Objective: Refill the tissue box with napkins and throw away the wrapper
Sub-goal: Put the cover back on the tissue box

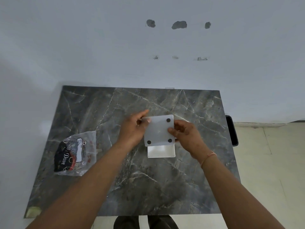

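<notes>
On the dark marble surface (165,187), the open white tissue box (161,151) sits near centre. Just beyond it, both hands grip its white base panel (158,131): left hand (132,129) at 9 o'clock, right hand (186,136) at 3 o'clock. The emptied wrapper (75,154) lies at 9 o'clock, well apart.

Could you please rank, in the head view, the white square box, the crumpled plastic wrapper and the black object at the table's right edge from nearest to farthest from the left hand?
1. White square box: on the grey marble table, just right of and nearer the person than the left hand.
2. Crumpled clear plastic wrapper: on the table's left side.
3. Black object: beyond the table's right edge.
</notes>
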